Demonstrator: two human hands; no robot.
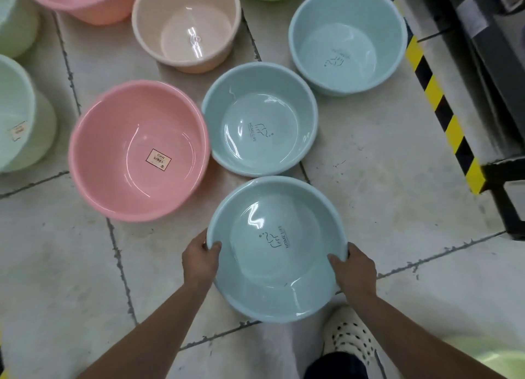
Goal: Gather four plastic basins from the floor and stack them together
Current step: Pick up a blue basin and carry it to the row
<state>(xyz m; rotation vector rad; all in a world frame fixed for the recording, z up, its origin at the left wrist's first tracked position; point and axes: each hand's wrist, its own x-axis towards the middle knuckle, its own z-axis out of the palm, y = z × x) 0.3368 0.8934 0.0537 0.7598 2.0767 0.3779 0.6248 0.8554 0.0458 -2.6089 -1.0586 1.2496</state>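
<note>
Pale blue plastic, glossy and thin-walled, makes the held basin (277,282) look light and slightly springy rather than fragile. The sheen suggests slick walls, so the rolled rim is the sensible place to take it. Both hands are there. The left hand (200,262) clasps the rim on one side with the thumb hooked inside. The right hand (353,267) grasps the opposite side the same way. The basin is level and mouth up, straight in front of the person. I cannot tell whether it is clear of the floor (383,196).

Just beyond the held basin, nearly touching its far rim, stands a second basin (259,151). A third basin (348,14) stands further beyond and to the right. Both are the same blue with the same print, so they should nest cleanly. If lowered crooked, matching walls could wedge.

Beyond and left of the held basin is a pink basin (113,151), pressed against the second one and seemingly wider. A beige basin (186,9) lies further beyond it. Far right of the held basin runs a yellow-black stripe (443,103). A shoe (349,339) shows on its near side.
</note>
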